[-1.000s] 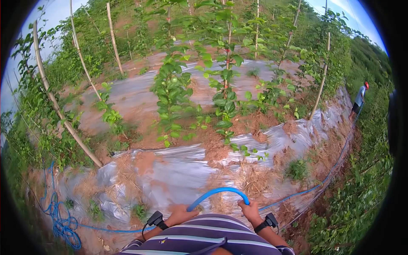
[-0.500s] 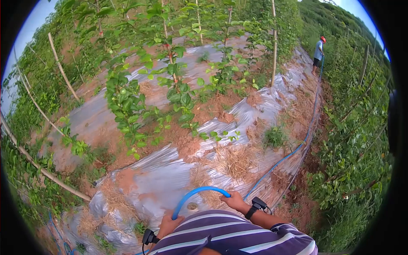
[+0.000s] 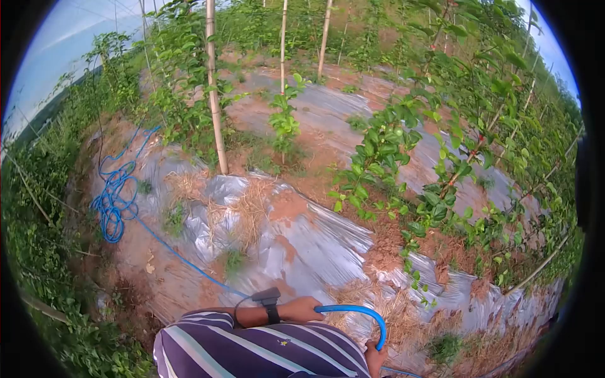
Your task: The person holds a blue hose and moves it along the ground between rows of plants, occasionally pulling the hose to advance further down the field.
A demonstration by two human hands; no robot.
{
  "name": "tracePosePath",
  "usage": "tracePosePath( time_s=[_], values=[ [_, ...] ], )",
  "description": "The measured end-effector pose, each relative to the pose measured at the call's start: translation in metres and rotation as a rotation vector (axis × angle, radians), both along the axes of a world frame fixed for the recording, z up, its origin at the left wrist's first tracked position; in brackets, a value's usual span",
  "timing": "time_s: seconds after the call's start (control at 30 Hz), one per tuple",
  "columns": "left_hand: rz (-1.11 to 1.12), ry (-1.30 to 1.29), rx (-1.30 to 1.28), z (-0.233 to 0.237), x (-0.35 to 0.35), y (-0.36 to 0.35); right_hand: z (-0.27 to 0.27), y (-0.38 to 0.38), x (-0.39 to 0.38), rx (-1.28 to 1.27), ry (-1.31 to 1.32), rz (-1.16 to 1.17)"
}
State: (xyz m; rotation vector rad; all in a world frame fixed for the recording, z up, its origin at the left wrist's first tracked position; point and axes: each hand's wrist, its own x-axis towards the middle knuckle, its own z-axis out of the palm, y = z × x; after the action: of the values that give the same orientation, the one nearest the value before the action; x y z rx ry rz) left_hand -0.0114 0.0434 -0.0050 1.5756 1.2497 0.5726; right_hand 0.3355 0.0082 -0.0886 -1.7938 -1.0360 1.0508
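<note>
A thick blue hose (image 3: 360, 309) arches in front of my body, over a purple-and-white striped shirt (image 3: 252, 346). My left hand (image 3: 301, 309), with a black strap and a small box on its wrist, is closed around one end of the arch. At the other end, lower and to the right, my right hand (image 3: 375, 359) is wrapped round the hose; part of it is hidden at the shirt's edge. A thinner-looking blue stretch (image 3: 183, 257) runs over the ground from my left wrist to a tangled blue coil (image 3: 115, 201) at the left.
Silvery plastic sheeting (image 3: 309, 252) covers the ground, with patches of straw (image 3: 251, 214) and reddish soil. A bamboo pole (image 3: 214, 101) stands among leafy plants ahead. A leafy bush (image 3: 381, 151) is to the right. Dense greenery (image 3: 44, 258) borders the left side.
My view has swung left, bringing the hose coil into sight and taking the distant person in a red cap out of it. Both hands still hold the bent hose.
</note>
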Motion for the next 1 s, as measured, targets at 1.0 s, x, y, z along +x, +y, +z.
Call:
tracePosePath(
  time_s=[1.0],
  values=[
    [0.087, 0.037, -0.146, 0.023, -0.024, -0.016, 0.028, 0.009, -0.035, -0.117, 0.156, 0.018]
  ],
)
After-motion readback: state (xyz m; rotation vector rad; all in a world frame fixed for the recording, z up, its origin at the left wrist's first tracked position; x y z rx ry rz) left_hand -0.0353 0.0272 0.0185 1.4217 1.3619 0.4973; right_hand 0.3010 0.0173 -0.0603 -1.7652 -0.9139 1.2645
